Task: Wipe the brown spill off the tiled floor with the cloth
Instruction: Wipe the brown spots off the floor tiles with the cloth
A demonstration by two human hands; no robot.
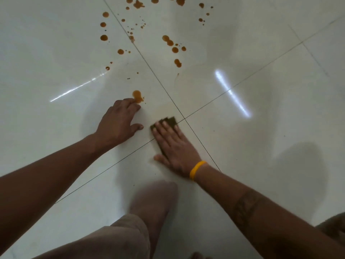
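Pressed flat under the right hand [174, 146]: a dark olive-brown cloth [169, 122], fingers straight and spread on top, nothing curled round it, thumb out on the bare tile. Lying just left of the grout crossing [184, 118], with its far edge poking out past the fingertips. Around the right wrist, a yellow band [197, 170].

Resting on the white tiled floor [261, 109] further left of the crossing, apart from the cloth: the left hand [119, 122], fingers bent with tips down on the tile, holding nothing. Touching or nearly touching those fingertips, the nearest brown blot [137, 96].

Scattered well beyond the crossing, toward the top of the view: the rest of the brown spill [169, 42], in drops and splashes on both sides of the long grout line. Faint tan smear on the tile just beyond the cloth.

Below the crossing, near the bottom edge: a bent knee in beige trousers [130, 232].
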